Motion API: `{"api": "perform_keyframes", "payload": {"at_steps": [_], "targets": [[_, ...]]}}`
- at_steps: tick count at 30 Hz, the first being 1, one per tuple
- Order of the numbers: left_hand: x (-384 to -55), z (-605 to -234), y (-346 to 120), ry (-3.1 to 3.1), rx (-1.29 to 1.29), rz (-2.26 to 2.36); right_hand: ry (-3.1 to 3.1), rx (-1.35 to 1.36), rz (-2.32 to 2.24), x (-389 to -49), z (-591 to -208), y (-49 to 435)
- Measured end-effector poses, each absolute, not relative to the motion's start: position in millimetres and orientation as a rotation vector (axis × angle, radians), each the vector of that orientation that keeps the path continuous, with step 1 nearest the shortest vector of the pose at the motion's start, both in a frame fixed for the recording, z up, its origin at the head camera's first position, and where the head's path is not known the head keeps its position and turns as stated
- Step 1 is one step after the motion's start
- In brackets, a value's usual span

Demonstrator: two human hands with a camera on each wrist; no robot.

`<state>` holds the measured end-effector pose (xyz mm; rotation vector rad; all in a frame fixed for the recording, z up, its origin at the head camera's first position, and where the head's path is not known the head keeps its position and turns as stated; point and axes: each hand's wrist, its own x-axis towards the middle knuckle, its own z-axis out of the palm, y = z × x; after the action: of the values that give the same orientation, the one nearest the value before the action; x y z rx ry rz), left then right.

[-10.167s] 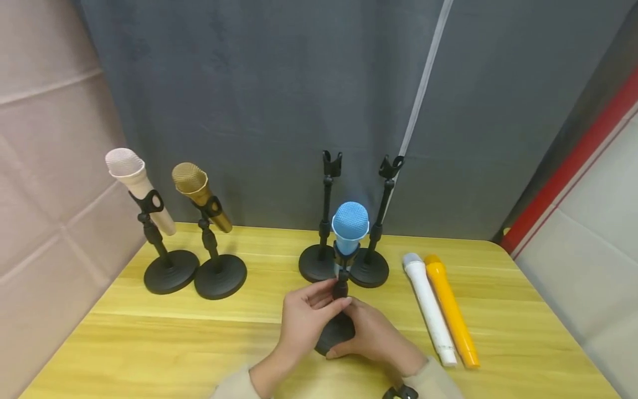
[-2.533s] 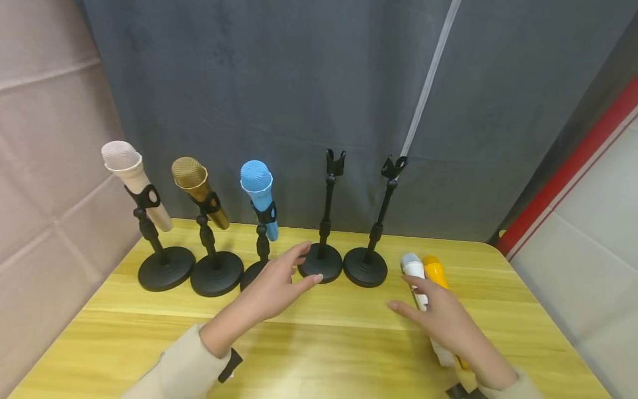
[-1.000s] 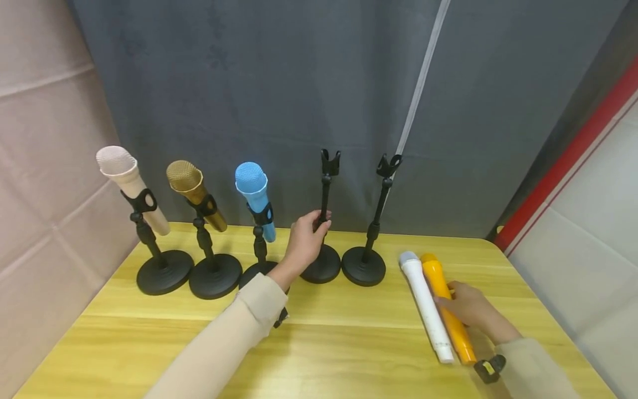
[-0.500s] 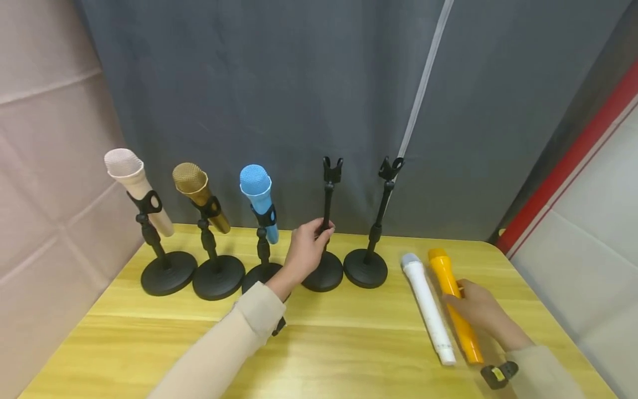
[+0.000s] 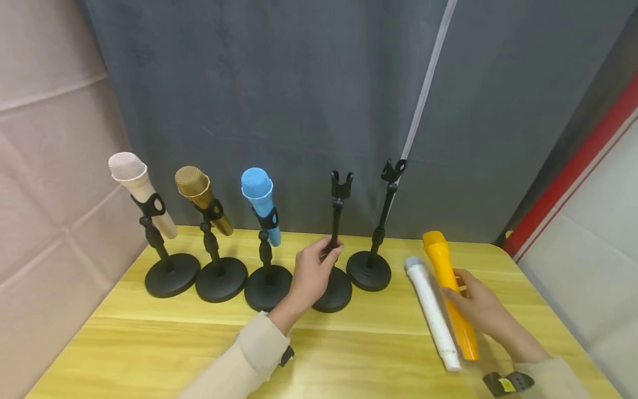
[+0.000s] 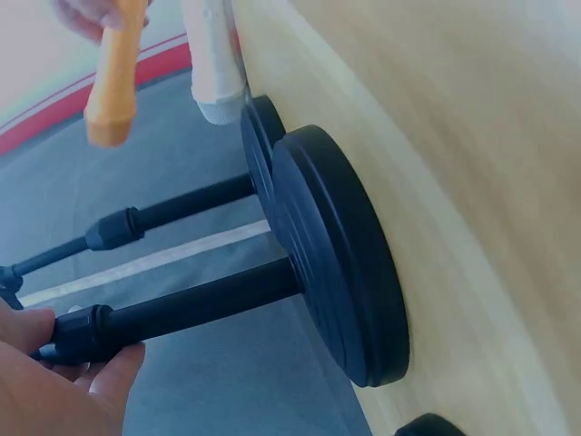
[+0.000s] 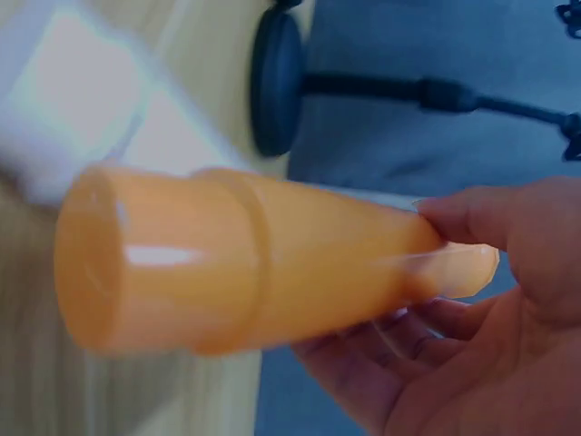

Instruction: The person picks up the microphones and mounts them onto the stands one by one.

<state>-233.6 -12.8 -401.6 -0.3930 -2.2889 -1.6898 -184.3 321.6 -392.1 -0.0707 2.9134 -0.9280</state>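
My left hand (image 5: 310, 274) grips a black microphone stand (image 5: 336, 219) by the collar of its pole, and the clip on top holds nothing. In the left wrist view, thumb and fingers wrap the collar (image 6: 80, 334), with the round base (image 6: 336, 259) close by the tabletop. My right hand (image 5: 480, 305) holds an orange microphone (image 5: 441, 257) around its middle, head end raised. The right wrist view shows that microphone's tail end (image 7: 163, 263) toward the camera. Just left of it, a white microphone (image 5: 432, 310) with a grey head lies on the table.
Three stands in a row on the left carry a pale microphone (image 5: 128, 169), a gold microphone (image 5: 193, 183) and a blue microphone (image 5: 257, 185). Another stand (image 5: 369, 269) with a bare clip is right of the gripped one. A grey curtain (image 5: 279, 100) hangs behind the wooden table (image 5: 164, 343).
The blue microphone's stand went to the left row earlier. Since then my left hand took a bare stand and drew it nearer; my right hand took the orange microphone and raised it.
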Motion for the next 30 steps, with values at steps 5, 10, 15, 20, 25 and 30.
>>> {"api": "perform_keyframes", "payload": {"at_steps": [5,10,15,20,25,30], "targets": [[-221.5,-402.1,-11.5,-2.27,-0.392,-1.709,2.84,-0.151,-1.11,-176.6,-378.9,299.2],[-209.3,-402.1,-7.9,-2.249,-0.424,-1.725,2.748,-0.197,-1.306,-171.7,-370.9,278.9],[-199.3,-402.7,-3.5,-2.241,-0.445,-1.732,2.682,-0.224,-1.437,-168.0,-363.7,263.8],[-190.3,-405.1,0.6,-2.225,-0.449,-1.764,2.645,-0.222,-1.509,-166.5,-357.8,249.6],[-183.2,-407.3,6.9,-2.212,-0.473,-1.746,2.657,-0.27,-1.532,-167.4,-353.6,238.7],[-180.9,-408.3,11.8,-2.225,-0.495,-1.726,2.674,-0.28,-1.579,-169.1,-348.2,230.4]]}}
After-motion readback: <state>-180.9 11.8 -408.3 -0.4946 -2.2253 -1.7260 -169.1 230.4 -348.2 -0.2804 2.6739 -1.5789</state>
